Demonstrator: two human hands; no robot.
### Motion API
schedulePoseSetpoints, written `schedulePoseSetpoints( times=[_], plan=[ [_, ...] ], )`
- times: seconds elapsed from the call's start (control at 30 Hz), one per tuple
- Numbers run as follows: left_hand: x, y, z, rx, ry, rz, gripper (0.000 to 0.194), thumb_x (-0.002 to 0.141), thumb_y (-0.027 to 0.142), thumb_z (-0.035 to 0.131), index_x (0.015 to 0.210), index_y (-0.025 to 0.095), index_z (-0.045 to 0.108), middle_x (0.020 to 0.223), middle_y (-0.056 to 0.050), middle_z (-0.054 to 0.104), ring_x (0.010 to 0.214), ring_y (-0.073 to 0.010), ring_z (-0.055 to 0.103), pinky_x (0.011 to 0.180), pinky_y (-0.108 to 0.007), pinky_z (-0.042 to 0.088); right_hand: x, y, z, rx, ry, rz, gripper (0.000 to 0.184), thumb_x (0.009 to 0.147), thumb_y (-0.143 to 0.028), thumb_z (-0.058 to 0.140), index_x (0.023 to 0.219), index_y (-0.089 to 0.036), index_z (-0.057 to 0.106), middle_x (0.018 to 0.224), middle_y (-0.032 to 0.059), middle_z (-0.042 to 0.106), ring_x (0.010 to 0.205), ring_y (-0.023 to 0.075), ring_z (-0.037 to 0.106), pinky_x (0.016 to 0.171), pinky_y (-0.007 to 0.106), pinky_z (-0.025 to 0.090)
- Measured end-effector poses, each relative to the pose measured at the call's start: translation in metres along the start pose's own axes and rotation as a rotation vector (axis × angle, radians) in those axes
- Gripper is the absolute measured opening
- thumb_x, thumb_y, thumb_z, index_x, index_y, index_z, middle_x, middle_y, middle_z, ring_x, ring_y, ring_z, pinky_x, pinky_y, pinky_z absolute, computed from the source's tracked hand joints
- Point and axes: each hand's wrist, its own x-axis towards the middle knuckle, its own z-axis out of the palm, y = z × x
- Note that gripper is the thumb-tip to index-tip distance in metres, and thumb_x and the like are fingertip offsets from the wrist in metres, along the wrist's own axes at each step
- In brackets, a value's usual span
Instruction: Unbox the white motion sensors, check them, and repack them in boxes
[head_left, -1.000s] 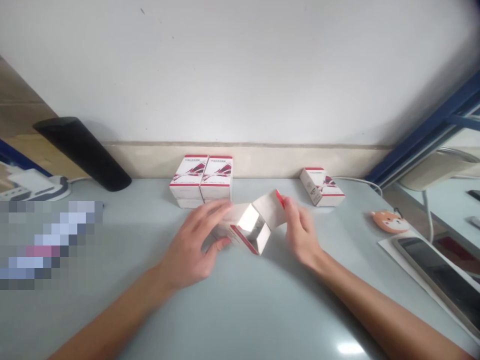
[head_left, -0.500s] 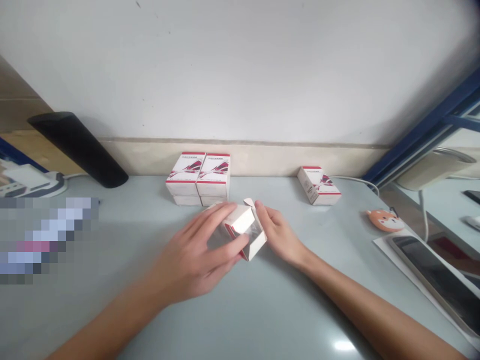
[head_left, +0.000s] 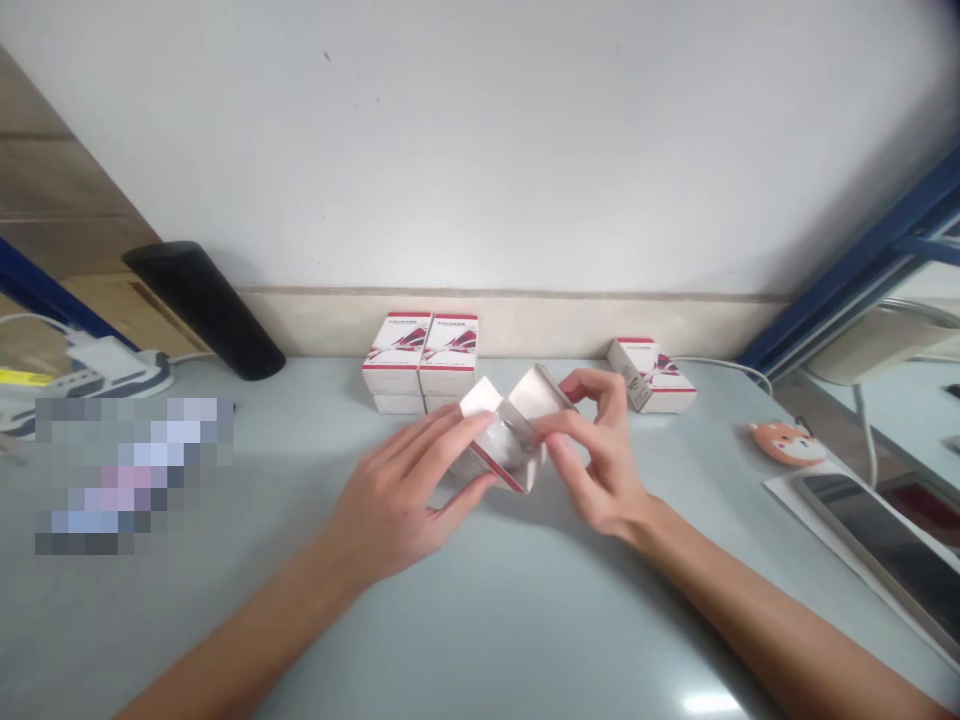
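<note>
A small white cardboard box with a red edge is tilted towards me, its end open and flaps spread. My left hand is closed round its left side, fingers on top and thumb below. My right hand pinches at the right side of the opening, fingertips on the box's flap edge. Something clear, like plastic, shows inside the box; its kind I cannot make out. Just behind my left hand stand several matching boxes, stacked in two columns.
One more white and red box lies by the wall at the right. Nearby are an orange animal-face item and a phone on white paper. A black cylinder leans at the left, beside a power strip.
My right hand has moved from the box's far side to its opening, fingers now bent at the flap. The flaps are spread wider. The whole view has shifted slightly.
</note>
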Motion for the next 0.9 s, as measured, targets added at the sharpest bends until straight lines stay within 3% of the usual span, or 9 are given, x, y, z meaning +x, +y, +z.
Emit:
schedulePoseSetpoints(
  times=[0.07,0.13,0.27,0.33,0.4,0.53,0.63,0.73,0.9],
  plan=[
    [0.0,0.002,0.0,-0.008,0.011,-0.006,0.053,0.091,0.018,0.078,0.139,0.019,0.055,0.124,-0.008,0.077,0.119,-0.0225,0.073,0.108,-0.031,0.057,0.001,0.002,0.0,0.054,-0.027,0.078,0.025,0.099,-0.021,0.056,0.075,-0.021,0.064,0.115,0.0096,0.051,0.107,0.0262,0.052,0.097,0.049,0.046],
    [0.0,0.003,0.001,-0.01,0.011,-0.017,0.052,0.092,0.017,0.077,0.139,0.019,0.055,0.123,-0.008,0.077,0.118,-0.0225,0.073,0.108,-0.032,0.056,0.003,0.005,0.0,0.124,-0.096,0.153,0.03,0.098,-0.023,0.061,0.069,-0.02,0.054,0.117,0.0093,0.056,0.109,0.0255,0.056,0.098,0.047,0.046],
    [-0.002,0.002,0.004,-0.008,0.011,-0.052,0.052,0.092,0.019,0.077,0.139,0.022,0.055,0.122,-0.009,0.074,0.111,-0.0226,0.073,0.101,-0.034,0.058,0.006,0.011,-0.004,0.227,-0.198,0.207,0.01,0.097,-0.03,0.069,0.093,-0.024,0.062,0.126,0.01,0.055,0.121,0.0264,0.057,0.109,0.048,0.045],
    [-0.005,0.0,0.007,-0.009,-0.001,-0.072,0.055,0.093,0.022,0.076,0.142,0.025,0.052,0.125,-0.009,0.072,0.111,-0.0232,0.072,0.1,-0.036,0.057,0.008,0.012,-0.008,0.223,-0.223,0.191,0.013,0.096,-0.034,0.071,0.101,-0.025,0.064,0.128,0.0104,0.053,0.126,0.0278,0.055,0.112,0.05,0.044],
    [-0.008,-0.004,0.01,-0.007,-0.053,-0.097,0.059,0.096,0.026,0.074,0.149,0.029,0.046,0.133,-0.01,0.068,0.118,-0.0249,0.069,0.103,-0.039,0.055,0.01,0.014,-0.01,0.141,-0.224,0.154,0.011,0.095,-0.035,0.072,0.101,-0.026,0.068,0.126,0.0103,0.052,0.124,0.0284,0.054,0.11,0.049,0.046],
    [-0.015,-0.016,0.017,-0.023,-0.22,-0.168,0.072,0.1,0.037,0.068,0.161,0.033,0.029,0.156,-0.011,0.055,0.139,-0.0297,0.057,0.114,-0.047,0.047,0.009,0.02,-0.008,-0.229,-0.173,0.066,0.01,0.1,-0.031,0.067,0.102,-0.031,0.077,0.115,0.0092,0.054,0.105,0.0268,0.052,0.094,0.046,0.05],
    [-0.018,-0.026,0.022,-0.019,-0.304,-0.157,0.077,0.1,0.039,0.067,0.163,0.034,0.024,0.16,-0.01,0.051,0.146,-0.0303,0.05,0.121,-0.05,0.04,0.004,0.033,-0.001,-0.344,-0.347,0.086,0.011,0.098,-0.025,0.069,0.102,-0.028,0.079,0.114,0.0108,0.059,0.103,0.028,0.051,0.085,0.043,0.05],
    [-0.021,-0.031,0.026,-0.013,-0.369,-0.196,0.074,0.101,0.043,0.066,0.163,0.035,0.027,0.163,-0.01,0.046,0.149,-0.0321,0.045,0.123,-0.052,0.037,-0.004,0.047,0.006,-0.306,-0.545,0.145,0.013,0.096,-0.021,0.07,0.107,-0.024,0.077,0.119,0.0118,0.062,0.106,0.0278,0.055,0.087,0.042,0.052],
    [-0.021,-0.031,0.026,-0.127,-0.375,-0.445,0.064,0.106,0.041,0.053,0.164,0.034,0.025,0.162,-0.012,0.039,0.152,-0.0309,0.039,0.124,-0.053,0.038,-0.009,0.052,0.013,-0.303,-0.611,0.277,0.016,0.101,-0.027,0.064,0.112,-0.021,0.073,0.113,0.0101,0.067,0.101,0.0262,0.058,0.085,0.04,0.051]
  ],
)
